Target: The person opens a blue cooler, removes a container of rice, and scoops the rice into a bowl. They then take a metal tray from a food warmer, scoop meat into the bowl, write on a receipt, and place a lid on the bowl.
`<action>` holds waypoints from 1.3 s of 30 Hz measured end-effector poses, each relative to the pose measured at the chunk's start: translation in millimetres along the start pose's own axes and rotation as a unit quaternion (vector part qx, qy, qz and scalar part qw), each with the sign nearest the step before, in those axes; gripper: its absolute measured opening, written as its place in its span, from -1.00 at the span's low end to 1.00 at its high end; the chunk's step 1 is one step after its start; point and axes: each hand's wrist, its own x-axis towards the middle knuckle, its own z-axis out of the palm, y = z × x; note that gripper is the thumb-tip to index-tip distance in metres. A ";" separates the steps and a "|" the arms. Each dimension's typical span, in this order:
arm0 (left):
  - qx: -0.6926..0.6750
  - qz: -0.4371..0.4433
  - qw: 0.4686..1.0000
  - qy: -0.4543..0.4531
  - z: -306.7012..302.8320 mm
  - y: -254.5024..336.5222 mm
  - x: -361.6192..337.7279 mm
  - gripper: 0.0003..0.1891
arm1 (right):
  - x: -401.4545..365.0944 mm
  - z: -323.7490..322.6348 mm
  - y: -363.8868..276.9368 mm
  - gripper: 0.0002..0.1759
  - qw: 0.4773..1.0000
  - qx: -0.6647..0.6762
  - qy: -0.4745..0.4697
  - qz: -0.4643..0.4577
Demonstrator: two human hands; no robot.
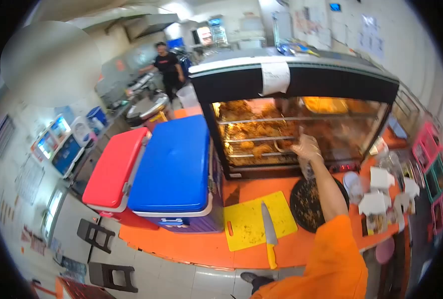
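Observation:
My right hand (308,148), in a clear plastic glove, reaches to the front of a glass food warmer (226,162). Its fingers look curled, but what they hold is blurred. Clear plastic hangs below the wrist. Behind the glass, pieces of fried chicken (261,130) lie on wire racks, and a yellow tray (325,104) sits on the upper level. Under my forearm is a round black pan (303,204) with crumbs in it. A yellow-handled knife (270,230) rests on a yellow cutting board (244,224). My left hand is out of view.
A blue-lidded cooler (174,167) and a red-lidded cooler (116,169) stand left on the orange table (191,249). White paper boxes (376,202) crowd the right side, near pink and green baskets (435,174). Dark stools (113,276) are on the floor. Another person (167,67) stands farther back.

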 end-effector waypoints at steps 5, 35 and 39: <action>0.057 0.052 0.996 -0.047 2.8 82.6 72.4 -0.41 | 8.0 43.2 -68.8 -0.42 0.990 0.053 -0.130 -0.005; 0.097 0.038 0.994 -0.044 -346.5 112.9 407.9 -0.55 | -481.8 247.4 -684.4 -0.54 0.663 0.099 -0.615 -0.416; -0.087 0.111 0.990 0.009 -423.2 83.5 514.8 -0.56 | -498.4 333.6 -714.7 -0.79 0.765 0.252 -0.519 -0.285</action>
